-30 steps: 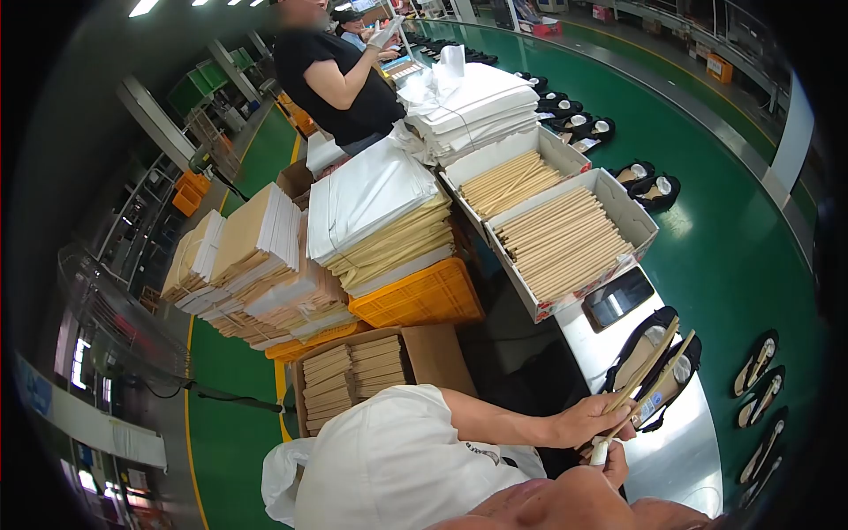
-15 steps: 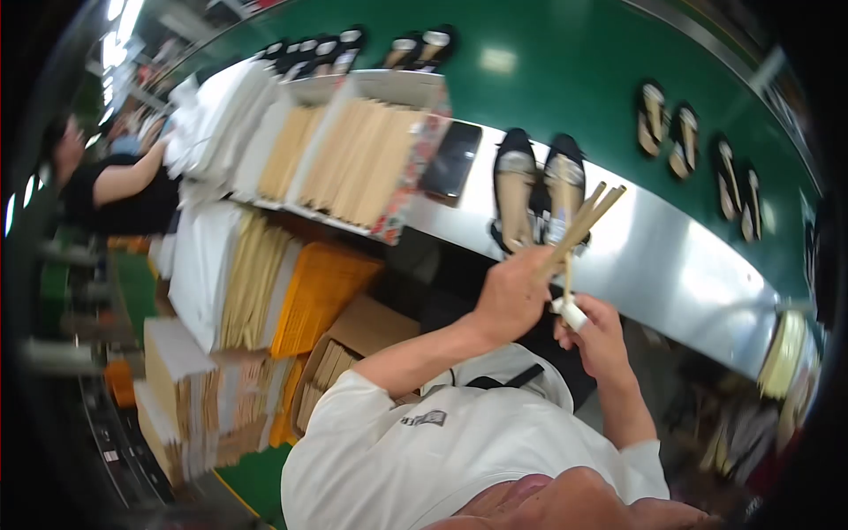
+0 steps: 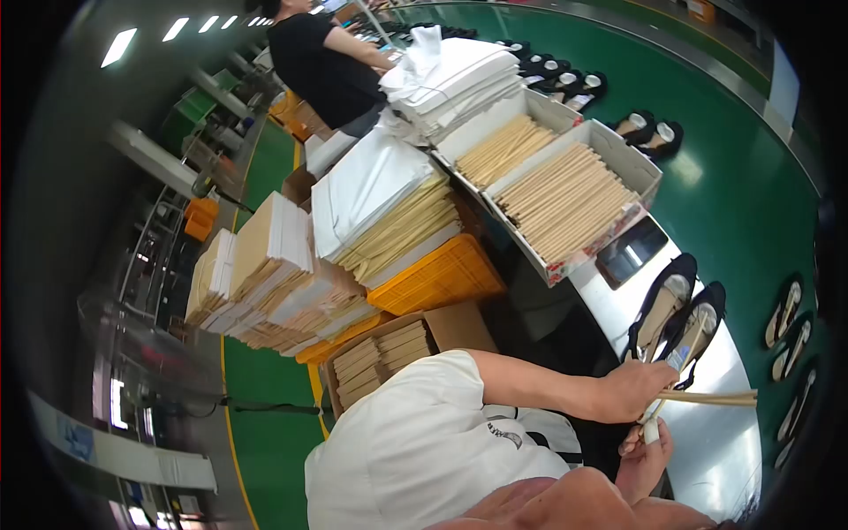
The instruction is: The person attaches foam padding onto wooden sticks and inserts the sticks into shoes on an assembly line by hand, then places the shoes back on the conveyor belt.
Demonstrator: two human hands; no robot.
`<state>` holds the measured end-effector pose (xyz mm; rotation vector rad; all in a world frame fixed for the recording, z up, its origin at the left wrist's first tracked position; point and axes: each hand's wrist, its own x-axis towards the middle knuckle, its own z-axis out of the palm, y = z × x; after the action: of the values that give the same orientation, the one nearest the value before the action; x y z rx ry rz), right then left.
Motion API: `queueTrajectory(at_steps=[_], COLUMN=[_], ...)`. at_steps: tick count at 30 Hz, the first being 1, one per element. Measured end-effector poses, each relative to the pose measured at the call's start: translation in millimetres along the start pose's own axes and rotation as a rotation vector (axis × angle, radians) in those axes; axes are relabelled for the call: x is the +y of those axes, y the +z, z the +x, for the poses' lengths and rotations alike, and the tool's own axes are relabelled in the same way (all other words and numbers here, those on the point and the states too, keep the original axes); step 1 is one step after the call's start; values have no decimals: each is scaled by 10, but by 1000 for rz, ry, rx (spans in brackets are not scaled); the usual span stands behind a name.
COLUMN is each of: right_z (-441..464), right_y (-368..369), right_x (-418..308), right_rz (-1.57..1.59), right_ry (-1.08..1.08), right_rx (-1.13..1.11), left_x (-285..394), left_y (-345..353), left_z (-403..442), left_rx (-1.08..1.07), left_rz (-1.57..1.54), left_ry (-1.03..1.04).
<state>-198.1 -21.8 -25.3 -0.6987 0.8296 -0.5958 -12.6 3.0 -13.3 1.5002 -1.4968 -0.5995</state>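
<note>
My left hand (image 3: 634, 390) is closed round several thin beige sticks (image 3: 720, 398) that point to the right, over the metal table edge. Just below it, my right hand (image 3: 643, 455) is closed, its fingertips at the lower end of another thin stick (image 3: 655, 409) running between the hands. A small white sleeve-like piece (image 3: 652, 431) shows at the right fingers; whether it is worn or held I cannot tell. Beyond my hands, a pair of black strappy shoes, the left shoe (image 3: 662, 305) and the right shoe (image 3: 695, 325), lies on the metal strip, with a stick in the right one.
A phone (image 3: 632, 253) lies beside white boxes of beige sticks (image 3: 565, 196). White paper stacks (image 3: 375, 190), an orange crate (image 3: 442, 276) and a carton (image 3: 455, 329) stand at left. More black shoes (image 3: 786, 309) lie on the green belt (image 3: 733, 194). A co-worker (image 3: 322, 62) stands at the back.
The view has swung left, so the table and my hands appear further right and lower. My left hand still holds the sticks, and my right hand stays just below it.
</note>
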Motion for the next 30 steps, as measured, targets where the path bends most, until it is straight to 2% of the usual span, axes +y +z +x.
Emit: queueTrajectory(at_steps=[17, 19, 27, 30], right_z=[92, 110, 101, 56], right_y=[-43, -30, 32, 207], right_x=[-20, 6, -19, -100], right_rz=[56, 69, 36, 6], right_ry=[26, 31, 13, -7], right_rx=[-60, -54, -77, -78], left_x=[106, 101, 137, 146], left_y=[-59, -53, -24, -74], left_z=[27, 47, 41, 82], left_rx=[13, 52, 6, -43], left_rz=[-68, -74, -40, 29], left_ry=[-102, -55, -130, -241])
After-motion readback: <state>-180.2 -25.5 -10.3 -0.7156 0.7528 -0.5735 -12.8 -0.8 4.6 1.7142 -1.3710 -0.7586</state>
